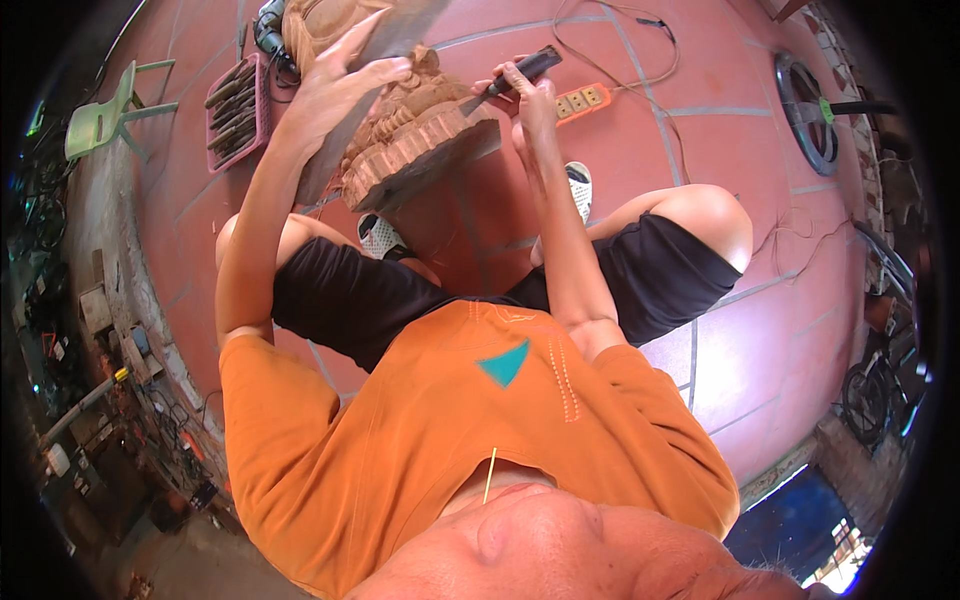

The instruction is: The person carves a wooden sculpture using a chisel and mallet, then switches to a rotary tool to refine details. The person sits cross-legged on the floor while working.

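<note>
A carved wooden piece point(415, 135) with a ridged, scalloped lower rim stands tilted before my knees on the red tiles. My right hand point(530, 92) is closed round a dark-handled chisel point(508, 80). Its flat metal blade points left and touches or nearly touches the carving's right side; I cannot tell which. At the carving's upper left, my left hand point(345, 85) is open, with thumb and fingers spread. It lies against a smooth grey-brown surface point(350, 140) beside the carving, and the thumb tip reaches toward the carved relief. The underside of the left palm is hidden.
A pink basket point(262, 115) of several carving tools lies left, near a power tool point(270, 38) and another wooden carving point(318, 25). Right of the chisel are an orange power strip point(583, 102) and its cord. A green chair point(100, 118) and a dark ring-shaped object point(790, 100) stand farther out.
</note>
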`<state>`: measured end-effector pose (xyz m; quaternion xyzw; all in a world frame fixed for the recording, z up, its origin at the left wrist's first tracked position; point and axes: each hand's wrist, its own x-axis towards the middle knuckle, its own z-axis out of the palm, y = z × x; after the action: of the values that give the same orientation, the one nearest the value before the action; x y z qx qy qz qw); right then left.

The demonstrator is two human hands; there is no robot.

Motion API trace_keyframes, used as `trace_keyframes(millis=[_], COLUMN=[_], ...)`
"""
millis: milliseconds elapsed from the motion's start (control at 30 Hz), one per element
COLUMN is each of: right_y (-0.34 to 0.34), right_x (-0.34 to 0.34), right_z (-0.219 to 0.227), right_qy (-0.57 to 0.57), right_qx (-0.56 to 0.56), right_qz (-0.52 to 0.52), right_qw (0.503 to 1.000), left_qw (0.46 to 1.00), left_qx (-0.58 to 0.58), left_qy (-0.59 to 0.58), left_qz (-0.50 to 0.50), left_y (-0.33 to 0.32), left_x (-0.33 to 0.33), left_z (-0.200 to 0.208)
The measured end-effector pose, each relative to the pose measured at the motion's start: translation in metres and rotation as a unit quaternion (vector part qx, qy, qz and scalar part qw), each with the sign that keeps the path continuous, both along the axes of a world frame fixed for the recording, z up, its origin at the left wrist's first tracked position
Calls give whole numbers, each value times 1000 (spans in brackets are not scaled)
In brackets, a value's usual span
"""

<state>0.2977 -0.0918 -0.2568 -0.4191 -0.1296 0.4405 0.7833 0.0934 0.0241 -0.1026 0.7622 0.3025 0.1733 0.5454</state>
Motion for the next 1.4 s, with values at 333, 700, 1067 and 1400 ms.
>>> trace_keyframes(millis=[333, 700, 1067, 1400], right_y=[-78, -134, -177, -215], right_x=[-58, -99, -136, -169], right_z=[198, 271, 280, 293], right_qy=[90, 136, 105, 104], right_qx=[255, 388, 321, 251], right_qz=[338, 553, 564, 533], right_qw=[902, 724, 753, 801], left_qw=[985, 979, 978, 981], left_qx=[-94, -122, -123, 42], left_qy=[-105, -159, -156, -183], left_qz=[102, 44, 55, 57], left_y=[16, 8, -6, -37], left_x=[-13, -21, -21, -27], left_z=[23, 33, 49, 70])
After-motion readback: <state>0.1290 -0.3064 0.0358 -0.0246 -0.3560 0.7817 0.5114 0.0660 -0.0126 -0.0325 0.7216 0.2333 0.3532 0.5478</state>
